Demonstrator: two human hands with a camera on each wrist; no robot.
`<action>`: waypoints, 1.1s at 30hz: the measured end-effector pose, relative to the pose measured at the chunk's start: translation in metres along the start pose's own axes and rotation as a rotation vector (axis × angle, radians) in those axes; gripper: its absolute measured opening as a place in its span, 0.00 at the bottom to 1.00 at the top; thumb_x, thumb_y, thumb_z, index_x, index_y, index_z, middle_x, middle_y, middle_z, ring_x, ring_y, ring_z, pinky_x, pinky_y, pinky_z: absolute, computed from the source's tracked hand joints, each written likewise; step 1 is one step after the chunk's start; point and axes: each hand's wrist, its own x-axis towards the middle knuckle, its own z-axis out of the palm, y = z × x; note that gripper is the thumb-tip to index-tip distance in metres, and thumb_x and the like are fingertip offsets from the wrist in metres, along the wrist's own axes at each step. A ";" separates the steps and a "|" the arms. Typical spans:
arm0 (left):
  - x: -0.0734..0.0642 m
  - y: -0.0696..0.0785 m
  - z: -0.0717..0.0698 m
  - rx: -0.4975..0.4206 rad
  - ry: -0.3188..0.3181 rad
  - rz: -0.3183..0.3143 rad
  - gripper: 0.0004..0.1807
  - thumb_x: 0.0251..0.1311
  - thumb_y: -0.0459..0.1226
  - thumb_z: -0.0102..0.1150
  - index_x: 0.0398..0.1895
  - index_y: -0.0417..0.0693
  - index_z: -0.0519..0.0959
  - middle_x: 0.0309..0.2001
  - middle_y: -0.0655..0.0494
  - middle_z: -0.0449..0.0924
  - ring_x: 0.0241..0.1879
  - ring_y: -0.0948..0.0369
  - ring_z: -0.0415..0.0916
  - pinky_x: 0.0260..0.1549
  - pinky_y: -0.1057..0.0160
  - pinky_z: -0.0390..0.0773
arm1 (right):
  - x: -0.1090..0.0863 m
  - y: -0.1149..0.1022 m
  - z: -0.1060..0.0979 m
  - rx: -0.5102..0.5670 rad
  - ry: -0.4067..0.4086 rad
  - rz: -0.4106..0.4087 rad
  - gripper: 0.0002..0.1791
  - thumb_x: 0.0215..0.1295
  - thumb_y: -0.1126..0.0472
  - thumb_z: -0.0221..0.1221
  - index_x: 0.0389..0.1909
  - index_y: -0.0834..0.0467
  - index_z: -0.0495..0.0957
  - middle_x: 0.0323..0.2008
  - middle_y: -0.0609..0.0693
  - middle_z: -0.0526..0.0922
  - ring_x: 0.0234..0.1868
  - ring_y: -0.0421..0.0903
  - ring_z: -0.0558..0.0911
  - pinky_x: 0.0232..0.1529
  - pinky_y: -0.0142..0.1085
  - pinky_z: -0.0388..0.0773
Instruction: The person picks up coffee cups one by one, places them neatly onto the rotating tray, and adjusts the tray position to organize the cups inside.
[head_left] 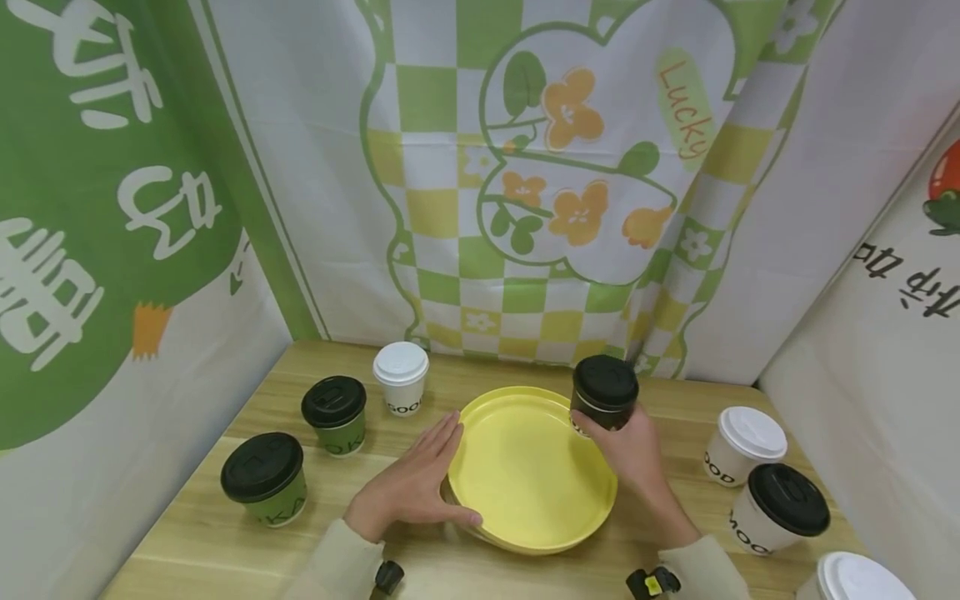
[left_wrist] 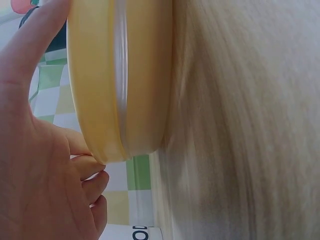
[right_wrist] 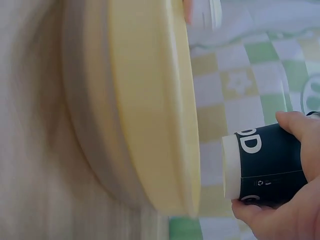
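Your right hand (head_left: 633, 450) has thumb and fingers clamped round the black cup (head_left: 604, 385), right of centre in the head view, raised clear of the yellow tray (head_left: 532, 471). Your left hand (head_left: 418, 485) touches the tray's left rim, thumb spread from the fingers. Farther out, two green cups (head_left: 273, 502) and a white cup (head_left: 401, 382) stand at left; three lidded cups (head_left: 780, 508) stand at lower right.

Walled in by a checked green-and-yellow cloth (head_left: 555, 167) ahead, a green-and-white sheet (head_left: 75, 183) on the left and a pale sheet (head_left: 862, 358) with dark characters on the right; furnished with a wood-grain table (head_left: 187, 542); lit softly.
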 end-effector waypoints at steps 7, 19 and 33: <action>0.000 -0.001 0.000 -0.002 -0.005 -0.006 0.75 0.52 0.72 0.69 0.86 0.35 0.40 0.87 0.40 0.30 0.87 0.45 0.33 0.85 0.40 0.46 | -0.016 -0.006 0.030 0.043 -0.108 -0.047 0.33 0.58 0.50 0.79 0.60 0.57 0.77 0.52 0.55 0.88 0.55 0.52 0.87 0.51 0.38 0.84; 0.001 -0.002 0.000 0.016 0.001 0.002 0.76 0.52 0.73 0.69 0.85 0.35 0.41 0.87 0.41 0.30 0.87 0.43 0.34 0.85 0.40 0.47 | -0.043 -0.012 0.075 0.267 -0.386 -0.082 0.41 0.57 0.55 0.80 0.70 0.48 0.71 0.63 0.47 0.83 0.65 0.49 0.84 0.62 0.35 0.83; 0.002 -0.002 0.001 0.017 0.061 0.081 0.74 0.52 0.68 0.72 0.86 0.38 0.39 0.86 0.34 0.35 0.85 0.36 0.39 0.81 0.32 0.52 | -0.056 -0.018 0.104 0.300 -0.538 -0.177 0.43 0.60 0.52 0.78 0.74 0.43 0.68 0.68 0.45 0.80 0.69 0.48 0.80 0.65 0.34 0.80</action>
